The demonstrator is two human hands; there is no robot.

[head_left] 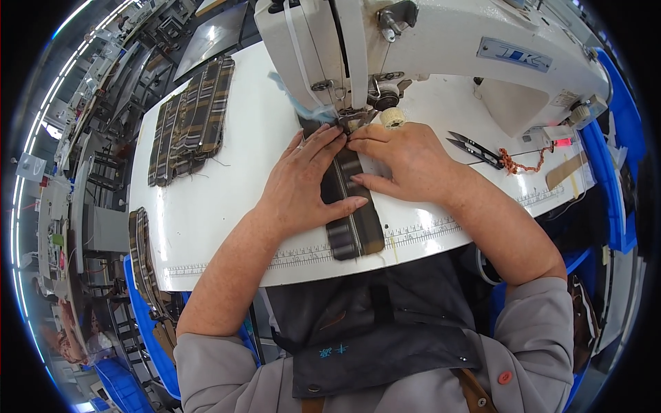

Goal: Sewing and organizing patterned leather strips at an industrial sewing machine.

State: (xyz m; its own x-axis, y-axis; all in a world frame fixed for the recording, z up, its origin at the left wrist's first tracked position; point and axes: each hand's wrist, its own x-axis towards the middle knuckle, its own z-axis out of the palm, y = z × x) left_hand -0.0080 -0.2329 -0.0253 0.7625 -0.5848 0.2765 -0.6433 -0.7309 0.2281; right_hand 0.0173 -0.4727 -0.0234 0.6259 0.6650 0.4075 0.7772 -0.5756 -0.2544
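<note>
A white sewing machine stands over the white worktable. A dark plaid fabric strip with a seam line along it runs from under the presser-foot area toward the table's front edge. My left hand lies on the strip's left side, fingertips close to the needle area, thumb apart. My right hand rests on its right side, fingers stretched toward the needle, thumb lower on the fabric. Both hands have their fingers lying on the cloth. A light blue scrap hangs left of the needle.
Stacked plaid pieces lie at the left; more strips hang over the left edge. Black thread snips with orange cord lie at the right. Blue bins flank the table. A printed ruler runs along the front edge. Other workbenches fill the left background.
</note>
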